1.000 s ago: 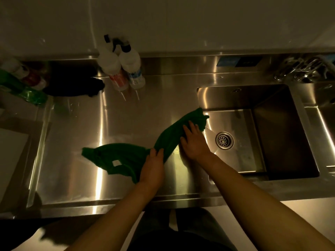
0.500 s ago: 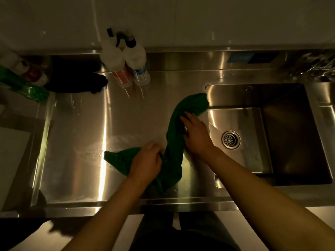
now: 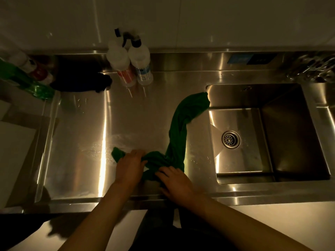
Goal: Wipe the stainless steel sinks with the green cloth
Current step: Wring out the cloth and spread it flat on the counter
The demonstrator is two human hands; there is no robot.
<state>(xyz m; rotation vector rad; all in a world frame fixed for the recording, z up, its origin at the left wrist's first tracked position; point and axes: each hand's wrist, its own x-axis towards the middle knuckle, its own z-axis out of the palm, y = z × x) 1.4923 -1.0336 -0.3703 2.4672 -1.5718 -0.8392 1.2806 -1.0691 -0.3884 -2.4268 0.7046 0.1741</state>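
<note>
Green cloth (image 3: 178, 134), dark and twisted into a long rumpled strip, lies on the wet steel bench (image 3: 78, 142). Its far end touches the back-left corner of the sink (image 3: 290, 134) rim, and its bunched end lies near the bench's front edge. The left hand (image 3: 129, 167) grips that bunch with curled fingers; the right hand (image 3: 175, 182) presses on it with straighter fingers.

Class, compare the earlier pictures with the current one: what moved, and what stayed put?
The right hand slid from beside the sink back toward the front edge of the counter, pressing the green cloth. The left hand, still holding it, drew the cloth's left end inward, bunching it. Unchanged: the cloth's far end at the sink corner, and the spray bottles.
</note>
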